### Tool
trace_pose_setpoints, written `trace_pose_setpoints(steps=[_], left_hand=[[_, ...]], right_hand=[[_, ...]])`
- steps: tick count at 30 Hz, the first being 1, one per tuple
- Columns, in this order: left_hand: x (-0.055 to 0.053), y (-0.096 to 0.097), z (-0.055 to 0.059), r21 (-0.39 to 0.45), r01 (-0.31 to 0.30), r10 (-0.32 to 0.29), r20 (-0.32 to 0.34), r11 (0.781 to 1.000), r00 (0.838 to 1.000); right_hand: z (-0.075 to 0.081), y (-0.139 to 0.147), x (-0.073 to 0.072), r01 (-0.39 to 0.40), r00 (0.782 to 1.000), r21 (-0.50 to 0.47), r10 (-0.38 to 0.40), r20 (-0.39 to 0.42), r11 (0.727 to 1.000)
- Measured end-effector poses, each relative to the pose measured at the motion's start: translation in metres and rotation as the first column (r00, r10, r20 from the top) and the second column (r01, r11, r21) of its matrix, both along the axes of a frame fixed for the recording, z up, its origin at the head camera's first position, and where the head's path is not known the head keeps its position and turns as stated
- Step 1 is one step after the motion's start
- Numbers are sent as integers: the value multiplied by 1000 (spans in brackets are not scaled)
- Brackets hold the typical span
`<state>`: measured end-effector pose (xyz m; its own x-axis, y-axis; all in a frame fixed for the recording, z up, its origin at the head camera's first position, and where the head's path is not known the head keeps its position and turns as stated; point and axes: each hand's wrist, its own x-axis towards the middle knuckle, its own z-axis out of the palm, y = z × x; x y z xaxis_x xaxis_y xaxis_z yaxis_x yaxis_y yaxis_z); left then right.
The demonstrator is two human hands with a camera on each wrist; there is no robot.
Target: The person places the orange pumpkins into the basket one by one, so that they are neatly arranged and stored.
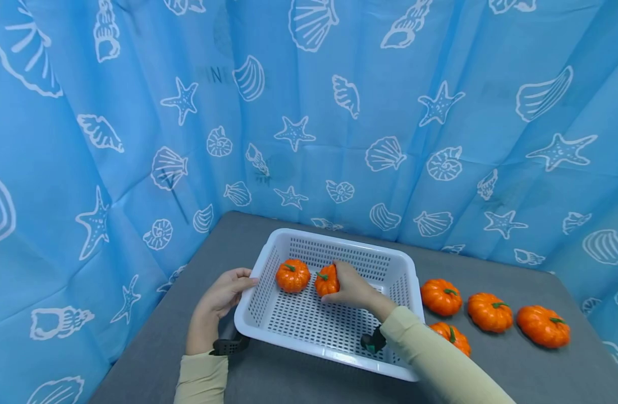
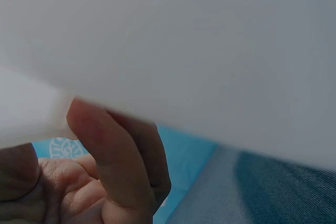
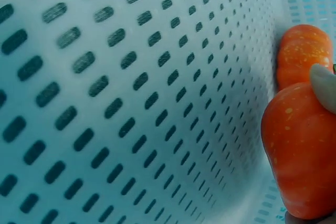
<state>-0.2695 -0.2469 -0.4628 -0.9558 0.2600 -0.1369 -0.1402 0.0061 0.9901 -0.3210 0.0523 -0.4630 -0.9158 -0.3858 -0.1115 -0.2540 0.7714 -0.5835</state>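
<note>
A white perforated plastic basket (image 1: 329, 350) stands on the grey table. My left hand (image 1: 231, 289) grips its left rim, thumb on top and fingers curled under the edge; the left wrist view shows those fingers (image 2: 113, 153) against the white plastic. Inside the basket, my right hand (image 1: 351, 285) holds a small orange pumpkin (image 1: 327, 281) with a green stem, fingers and thumb around its sides. Another small pumpkin (image 1: 293, 275) sits in the basket just left of it. In the right wrist view the held pumpkin (image 3: 302, 150) appears close over the perforated floor, partly cut off by the frame.
Right of the basket on the table lie several more pumpkins: one near the rim (image 1: 441, 297), one in the middle (image 1: 489, 312), one far right (image 1: 543, 326) and one partly behind the right sleeve (image 1: 452, 336). A blue shell-print curtain (image 1: 309, 140) hangs behind the table (image 1: 228, 241).
</note>
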Motion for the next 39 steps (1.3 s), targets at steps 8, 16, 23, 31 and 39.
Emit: trace_pose_setpoints(steps=[8,16,23,31,39], left_hand=[[0,1,1,-2,-4,4,7,1000,1000],[0,0,2,-6,2,-2,8,1000,1000],[1,0,1,-4,4,-4,10,1000,1000],[1,0,1,4,-7,7,17,1000,1000],[0,2,1,-3,-15,15,21,1000,1000]], right_hand=[[-5,-1,-1,22,1000,21,-22,-13,1000],[-7,-3,-3,27,999,26,-26,-20,999],[-6,0,-1,27,1000,13,-27,-4,1000],[-7,3,-3,41,998,5,-41,37,999],[-9,4,-3,33,998,50,-36,47,998]])
